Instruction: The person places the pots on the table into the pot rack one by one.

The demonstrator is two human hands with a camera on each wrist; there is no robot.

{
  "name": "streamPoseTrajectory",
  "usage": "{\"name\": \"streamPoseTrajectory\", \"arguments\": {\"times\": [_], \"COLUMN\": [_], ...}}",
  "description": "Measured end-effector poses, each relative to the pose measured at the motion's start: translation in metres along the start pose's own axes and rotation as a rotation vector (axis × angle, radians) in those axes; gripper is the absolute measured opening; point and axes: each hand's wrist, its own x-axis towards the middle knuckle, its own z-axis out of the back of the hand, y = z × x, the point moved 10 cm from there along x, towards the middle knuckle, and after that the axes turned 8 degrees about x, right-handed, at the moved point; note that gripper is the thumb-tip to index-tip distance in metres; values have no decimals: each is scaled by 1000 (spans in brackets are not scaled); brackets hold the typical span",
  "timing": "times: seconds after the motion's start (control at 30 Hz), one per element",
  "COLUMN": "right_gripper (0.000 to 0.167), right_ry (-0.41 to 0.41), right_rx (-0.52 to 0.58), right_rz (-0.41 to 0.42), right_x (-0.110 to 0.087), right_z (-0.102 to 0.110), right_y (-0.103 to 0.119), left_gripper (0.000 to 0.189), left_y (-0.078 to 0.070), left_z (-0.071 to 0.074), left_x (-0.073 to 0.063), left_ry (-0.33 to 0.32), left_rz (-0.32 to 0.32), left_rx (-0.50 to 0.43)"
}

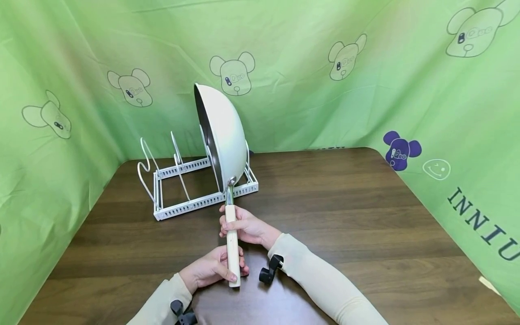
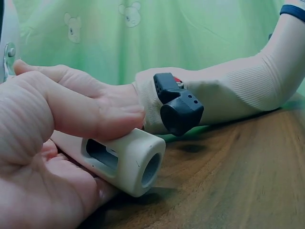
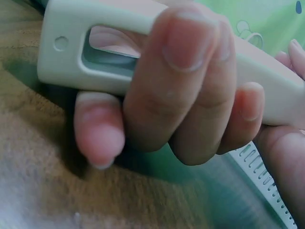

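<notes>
A white frying pan [image 1: 227, 131] with a dark inside stands on edge in the right part of a white wire rack [image 1: 191, 205], its cooking side facing left. Its pale handle [image 1: 232, 243] points toward me. Near the handle's end, my left hand [image 1: 213, 267] grips it, thumb on top; the left wrist view shows the thumb [image 2: 95, 117] lying over the slotted, hollow tip. Farther up, by the metal neck, my right hand [image 1: 248, 225] holds the handle with its thumb across it. In the right wrist view, left-hand fingers [image 3: 176, 86] curl round the handle.
To the left of the pan, wire dividers [image 1: 146, 171] of the rack rise upright. The rack stands on a dark wooden table [image 1: 345, 216], near its back left. A green printed cloth [image 1: 292, 99] hangs behind and along the sides. Each sleeve carries a black camera mount [image 1: 271, 269].
</notes>
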Motion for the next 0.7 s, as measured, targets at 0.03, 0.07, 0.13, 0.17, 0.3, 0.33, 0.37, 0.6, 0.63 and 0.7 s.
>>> {"name": "streamPoseTrajectory", "arguments": {"times": [0.03, 0.07, 0.13, 0.17, 0.3, 0.33, 0.37, 0.6, 0.63, 0.7], "right_gripper": [44, 45, 45, 45, 45, 45, 44, 40, 40, 40], "right_ry": [3, 8, 14, 18, 20, 21, 23, 28, 26, 25], "right_rx": [1, 3, 6, 8, 11, 12, 13, 19, 21, 28], "right_rz": [1, 2, 3, 3, 5, 8, 10, 12, 9, 0], "right_x": [0, 0, 0, 0, -1, -1, -1, -2, -2, -3], "right_z": [0, -1, -2, -3, -4, -4, -3, -1, -1, -1], "right_y": [0, 1, 1, 1, 1, 0, 0, -1, -1, -1], "left_gripper": [46, 46, 46, 47, 52, 53, 54, 54, 54, 52], "left_y": [0, -1, -2, -2, -6, -7, -7, -6, -6, -5], "left_z": [0, 0, 1, 1, 5, 6, 7, 6, 6, 7], "left_x": [0, 0, 0, 0, -1, -1, -1, -2, -1, -1], "left_ry": [-2, -3, -8, -13, -40, -44, -46, -22, -23, -25], "left_rz": [-1, -5, -14, -19, -53, -59, -65, -50, -46, -39], "left_rx": [2, 5, 14, 20, 78, 92, 103, 105, 103, 102]}}
